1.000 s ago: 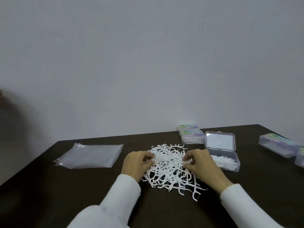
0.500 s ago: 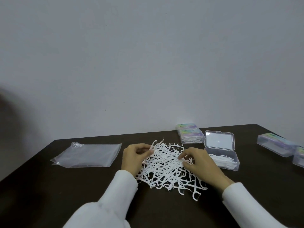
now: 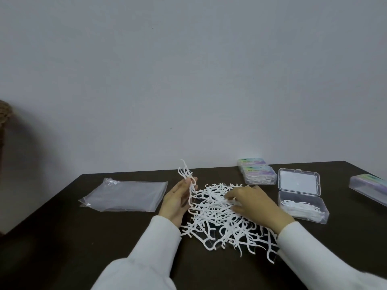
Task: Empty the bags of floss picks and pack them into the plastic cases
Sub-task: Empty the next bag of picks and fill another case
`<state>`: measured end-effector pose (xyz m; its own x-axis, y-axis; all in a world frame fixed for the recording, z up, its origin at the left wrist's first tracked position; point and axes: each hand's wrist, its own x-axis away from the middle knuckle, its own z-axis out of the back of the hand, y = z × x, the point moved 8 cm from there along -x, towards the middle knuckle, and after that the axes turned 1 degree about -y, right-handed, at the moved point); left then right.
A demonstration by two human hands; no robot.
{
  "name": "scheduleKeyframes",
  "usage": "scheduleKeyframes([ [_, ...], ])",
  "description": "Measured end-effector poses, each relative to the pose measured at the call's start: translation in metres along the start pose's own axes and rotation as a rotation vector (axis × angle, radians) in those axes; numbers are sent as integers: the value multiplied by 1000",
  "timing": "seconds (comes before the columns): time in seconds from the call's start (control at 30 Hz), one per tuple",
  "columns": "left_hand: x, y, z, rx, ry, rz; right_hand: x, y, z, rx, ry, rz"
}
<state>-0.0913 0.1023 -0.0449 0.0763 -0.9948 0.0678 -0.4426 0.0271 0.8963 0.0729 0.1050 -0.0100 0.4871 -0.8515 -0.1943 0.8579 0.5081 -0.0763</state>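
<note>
Left hand (image 3: 178,200) raised at the near left edge of the heap, thumb and fingers pinching a small bunch of floss picks (image 3: 187,178) that stand up above the fingertips. Right hand (image 3: 251,203) laid over the right half of the heap, fingers curled down among the picks; whether anything is actually pinched there, cannot tell. White sleeves at both wrists.

Under and between the hands, a loose pile of floss picks (image 3: 217,218), spread on the dark table (image 3: 83,248) and tangled every way, trailing toward the near edge below the right wrist.

Just right of the pile, an open plastic case (image 3: 303,208), lid (image 3: 299,182) folded back flat behind it, a shallow layer of picks in the bottom and plenty of room above. Left of the pile, an emptied clear bag (image 3: 125,195), lying flat.

Further back, near the wall, two closed cases (image 3: 258,174) stacked, white picks visible through the clear sides, so judged packed. At the far right edge, another closed case (image 3: 370,188), contents unclear.

Judged partway through: one bag emptied, some cases filled and shut, one case barely begun. Most of the heap left to gather, align and lay in. No unopened bags in view.
</note>
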Motion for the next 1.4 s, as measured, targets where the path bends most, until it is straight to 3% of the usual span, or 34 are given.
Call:
scheduleKeyframes([
  [0.23,-5,-2,-1,0,-20,-33,-5,-8,5,12,167,35],
  [1.07,-1,-1,-38,-76,-84,-117,44,102,48,-916,473,-318],
  [1.3,-9,-15,-100,-215,-140,-134,90,160,62,-926,894,-574],
  [1.4,-11,-26,-130,-327,-164,-166,100,172,47,-872,913,-653],
])
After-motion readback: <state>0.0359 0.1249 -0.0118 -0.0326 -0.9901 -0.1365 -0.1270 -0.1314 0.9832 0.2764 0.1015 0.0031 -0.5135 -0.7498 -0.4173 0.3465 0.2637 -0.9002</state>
